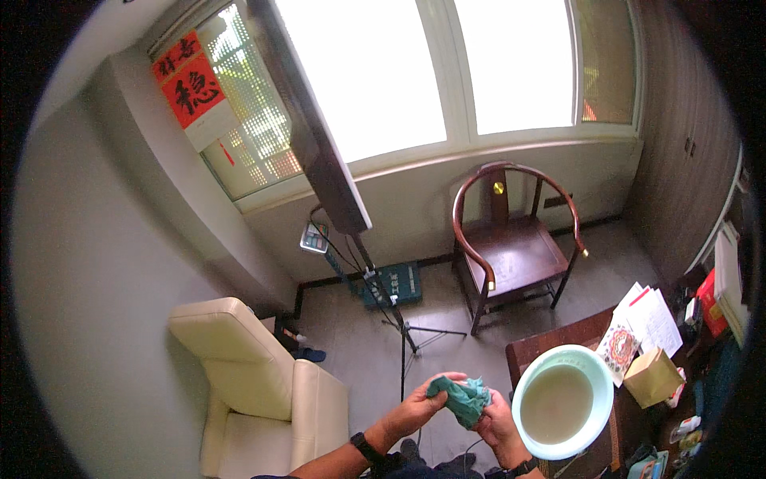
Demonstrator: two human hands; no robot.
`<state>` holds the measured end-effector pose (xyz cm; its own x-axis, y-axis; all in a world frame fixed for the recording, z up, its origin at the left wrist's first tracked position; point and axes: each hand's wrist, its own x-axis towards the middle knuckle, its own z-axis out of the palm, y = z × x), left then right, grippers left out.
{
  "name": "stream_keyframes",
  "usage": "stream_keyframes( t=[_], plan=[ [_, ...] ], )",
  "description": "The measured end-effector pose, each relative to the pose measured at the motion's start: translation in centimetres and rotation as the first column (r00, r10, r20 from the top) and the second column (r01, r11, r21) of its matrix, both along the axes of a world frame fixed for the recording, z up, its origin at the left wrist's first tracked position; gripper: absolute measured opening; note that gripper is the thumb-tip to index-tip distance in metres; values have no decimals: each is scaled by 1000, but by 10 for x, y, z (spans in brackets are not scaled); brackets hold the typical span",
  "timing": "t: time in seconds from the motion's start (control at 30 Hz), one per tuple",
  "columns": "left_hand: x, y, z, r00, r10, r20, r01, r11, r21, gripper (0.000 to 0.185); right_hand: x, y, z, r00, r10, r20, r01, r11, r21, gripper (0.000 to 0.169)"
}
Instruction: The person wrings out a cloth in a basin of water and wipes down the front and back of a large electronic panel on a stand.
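Observation:
Between my two hands is a crumpled green cloth (462,400), held in the air over the floor. My left hand (423,400) grips its left side, with the thumb on top. On its lower right side, my right hand (498,423) has its fingers closed on the fabric. Just to the right, a light blue plastic basin (600,419) of cloudy water stands on a dark wooden table (538,342). Both wrists wear dark bands.
A cream leather armchair (320,413) is at the left. Ahead stand a lamp or screen on a tripod (402,326) and a wooden armchair (508,251). Papers (652,320) and a tan box (651,377) lie beyond the basin. A cable hangs near my feet.

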<state>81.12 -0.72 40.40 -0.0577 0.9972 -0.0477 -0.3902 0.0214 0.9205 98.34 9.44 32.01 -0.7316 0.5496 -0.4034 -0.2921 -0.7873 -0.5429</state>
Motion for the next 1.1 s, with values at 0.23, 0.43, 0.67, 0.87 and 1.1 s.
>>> stream_keyframes(
  t=[0.23,0.43,0.67,0.87,1.1],
  plan=[
    [-42,-40,8,979,155,129,-158,987,6,57,-13,-9,-28,947,321,12,-318,933,169,18],
    [-89,-82,6,857,436,274,-447,894,-24,51,-46,-9,34,918,323,228,-394,796,459,24],
    [-122,-124,9,838,502,214,-516,857,12,57,-108,-26,45,915,-58,400,-383,188,904,43],
    [-134,-124,-4,907,418,60,-418,908,-12,54,-159,-77,64,955,145,260,-284,176,943,44],
    [-145,-134,-31,917,393,65,-393,919,-18,72,-164,-85,58,918,88,387,-396,142,907,35]
  ],
)
